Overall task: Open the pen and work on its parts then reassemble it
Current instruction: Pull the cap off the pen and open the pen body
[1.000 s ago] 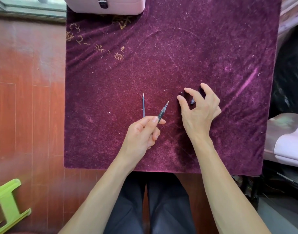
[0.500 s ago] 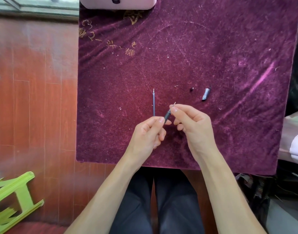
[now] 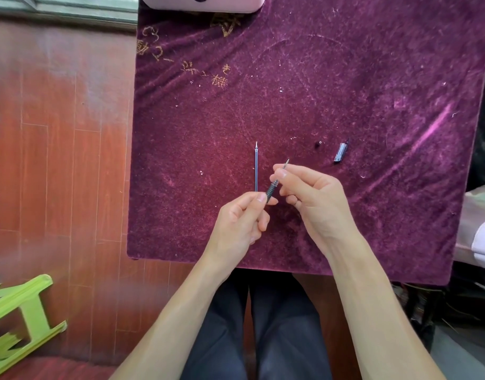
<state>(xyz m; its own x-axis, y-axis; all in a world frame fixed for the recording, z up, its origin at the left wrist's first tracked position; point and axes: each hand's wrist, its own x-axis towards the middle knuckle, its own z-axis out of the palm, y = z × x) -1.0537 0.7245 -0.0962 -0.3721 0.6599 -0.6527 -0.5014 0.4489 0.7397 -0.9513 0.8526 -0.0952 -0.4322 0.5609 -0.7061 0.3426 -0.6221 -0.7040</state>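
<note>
My left hand [image 3: 242,219] grips the dark pen barrel [image 3: 271,189] at its lower end, with the barrel angled up and to the right. My right hand [image 3: 308,192] pinches the barrel's tip end between thumb and forefinger; the metal point [image 3: 287,162] sticks out past the fingers. A thin blue refill [image 3: 256,167] lies upright on the purple cloth [image 3: 345,78] just left of the hands. Farther right lie a tiny dark part [image 3: 318,144] and the pen cap [image 3: 341,151].
The cloth covers a small table whose near edge [image 3: 236,263] runs just below my wrists. A pale pink case [image 3: 203,2] sits at the far edge. A green plastic stool [image 3: 19,316] stands on the wooden floor at lower left. My dark trouser legs [image 3: 252,325] show under the table.
My right hand left the cap and small part on the cloth at right and came back to pinch the barrel's tip. My left hand kept hold of the barrel.
</note>
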